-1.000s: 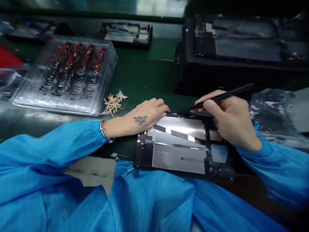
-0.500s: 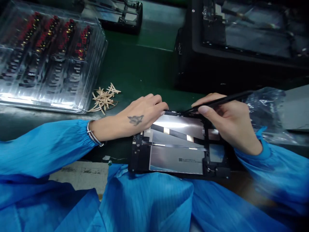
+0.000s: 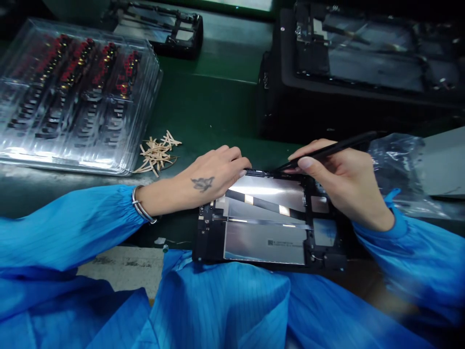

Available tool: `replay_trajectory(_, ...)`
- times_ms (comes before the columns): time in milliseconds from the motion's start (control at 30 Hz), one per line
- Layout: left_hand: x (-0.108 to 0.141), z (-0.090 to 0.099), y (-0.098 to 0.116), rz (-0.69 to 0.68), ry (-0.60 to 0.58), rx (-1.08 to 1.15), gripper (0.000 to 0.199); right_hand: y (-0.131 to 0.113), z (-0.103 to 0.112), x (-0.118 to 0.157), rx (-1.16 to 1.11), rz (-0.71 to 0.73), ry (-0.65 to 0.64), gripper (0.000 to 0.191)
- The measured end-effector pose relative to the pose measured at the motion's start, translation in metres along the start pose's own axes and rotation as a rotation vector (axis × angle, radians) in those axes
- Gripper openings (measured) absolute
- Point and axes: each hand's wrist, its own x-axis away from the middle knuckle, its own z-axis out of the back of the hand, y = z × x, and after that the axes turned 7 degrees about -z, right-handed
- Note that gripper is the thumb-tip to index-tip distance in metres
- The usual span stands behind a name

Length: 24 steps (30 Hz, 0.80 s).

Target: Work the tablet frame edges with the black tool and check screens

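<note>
at the left, glossy clear plastic trays (image 3: pixel 65 162) lie stacked, rows of red and black parts (image 3: pixel 78 63) in their ribbed slots. beside them sits a loose tangle of thin tan strips (image 3: pixel 156 154); beyond, a black-framed device (image 3: pixel 156 30) lies at the far side. the left hand (image 3: pixel 212 174), a smooth metal bangle (image 3: pixel 141 207) at its wrist, bends over the far edge of an open tablet (image 3: pixel 263 245); i cannot tell whether it grips. the tablet, silvery sheet in a black rectangular frame, lies near, at the middle. the right hand (image 3: pixel 345 179) pinches a slim black tool (image 3: pixel 336 147), tip by the tablet's far edge. farther right, crinkled clear plastic (image 3: pixel 394 174) meets a pale, flat-sided block (image 3: pixel 445 165).
</note>
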Motion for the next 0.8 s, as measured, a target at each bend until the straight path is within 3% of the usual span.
replay_trajectory(667, -0.002, 0.003, 0.001, 0.024, -0.020, 0.033, 0.033, 0.001, -0.001, 0.001, 0.137, 0.067, -0.022, 0.018)
replay_trajectory(800, 0.001, 0.012, 0.009, 0.007, -0.066, -0.034, 0.038, 0.009, -0.001, 0.005, 0.061, -0.045, 0.089, 0.019)
